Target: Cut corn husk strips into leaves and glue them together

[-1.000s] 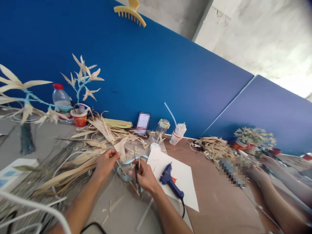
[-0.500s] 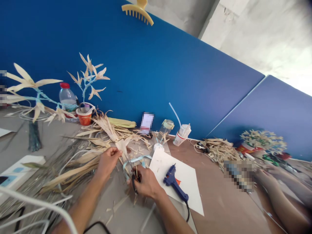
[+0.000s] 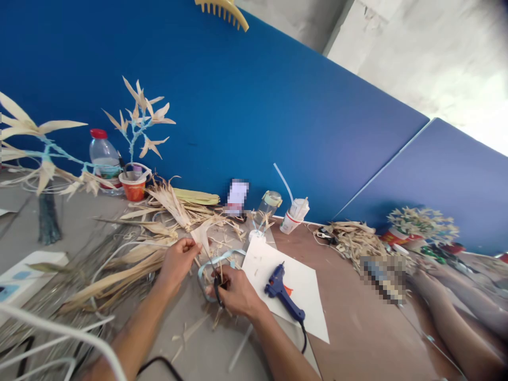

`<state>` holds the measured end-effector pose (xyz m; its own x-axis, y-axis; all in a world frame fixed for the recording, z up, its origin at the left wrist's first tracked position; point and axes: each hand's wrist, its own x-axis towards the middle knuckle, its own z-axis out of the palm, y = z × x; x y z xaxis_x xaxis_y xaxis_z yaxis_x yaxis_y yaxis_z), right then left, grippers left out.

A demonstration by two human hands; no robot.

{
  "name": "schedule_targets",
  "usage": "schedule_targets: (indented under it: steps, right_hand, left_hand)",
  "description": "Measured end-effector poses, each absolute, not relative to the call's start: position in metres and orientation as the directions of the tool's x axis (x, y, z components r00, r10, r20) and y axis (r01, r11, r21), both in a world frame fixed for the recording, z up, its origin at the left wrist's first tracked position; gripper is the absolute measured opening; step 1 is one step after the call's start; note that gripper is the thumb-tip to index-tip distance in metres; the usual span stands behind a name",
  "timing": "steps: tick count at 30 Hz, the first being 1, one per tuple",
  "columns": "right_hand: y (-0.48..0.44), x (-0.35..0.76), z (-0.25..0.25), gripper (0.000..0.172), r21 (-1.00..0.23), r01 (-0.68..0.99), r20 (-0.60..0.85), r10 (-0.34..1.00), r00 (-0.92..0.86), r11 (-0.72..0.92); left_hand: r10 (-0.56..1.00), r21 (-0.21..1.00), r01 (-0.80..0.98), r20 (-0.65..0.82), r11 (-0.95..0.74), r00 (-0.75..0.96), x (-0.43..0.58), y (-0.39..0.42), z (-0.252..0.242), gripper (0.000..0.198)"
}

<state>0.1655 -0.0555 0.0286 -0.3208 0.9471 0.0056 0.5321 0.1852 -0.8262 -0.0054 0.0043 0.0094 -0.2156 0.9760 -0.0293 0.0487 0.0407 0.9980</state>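
Note:
My left hand (image 3: 180,260) pinches a pale piece of dried corn husk (image 3: 203,234) between thumb and fingers. Dark-handled scissors (image 3: 217,288) are in my right hand (image 3: 235,288), its fingers wrapped round the handles. The blades point up and away, toward the husk piece, and seem to touch its lower edge. A light blue ribbon (image 3: 218,258) curls on the table around the scissors. Husk scraps (image 3: 186,336) lie on the grey tabletop below. To the left, long dried husks (image 3: 119,280) are piled beside my left forearm.
A blue glue gun (image 3: 283,291) rests on white paper (image 3: 313,312) at right. Behind stand a glass jar (image 3: 269,203), a paper cup (image 3: 289,223), a bottle (image 3: 103,156) and husk flowers (image 3: 138,121). White cables (image 3: 59,330) cross the left front. Another person's arms (image 3: 448,317) are at far right.
The view has shifted slightly, so the surroundings sit a little further left and higher. Both hands stay close together, still holding the husk piece and the scissors.

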Motion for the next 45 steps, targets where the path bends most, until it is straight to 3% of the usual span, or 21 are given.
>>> schedule_targets:
  steps: [6, 29, 45]
  right_hand:
    - [-0.056, 0.165, 0.027, 0.011, -0.828, 0.521, 0.025, 0.942, -0.334, 0.206]
    - [-0.054, 0.162, 0.019, 0.014, -0.957, 0.286, -0.059, 0.940, -0.337, 0.042]
    - [-0.052, 0.163, 0.006, 0.020, -0.945, 0.316, -0.018, 0.945, -0.328, 0.091]
  left_hand:
    - [0.979, 0.999, 0.029, -0.027, 0.033, -0.201, -0.005, 0.004, 0.008, 0.027]
    - [0.986, 0.998, -0.066, -0.025, 0.014, -0.166, -0.002, 0.000, 0.011, 0.027]
    - [0.982, 0.993, -0.119, -0.033, 0.011, -0.187, -0.002, 0.001, 0.011, 0.028]
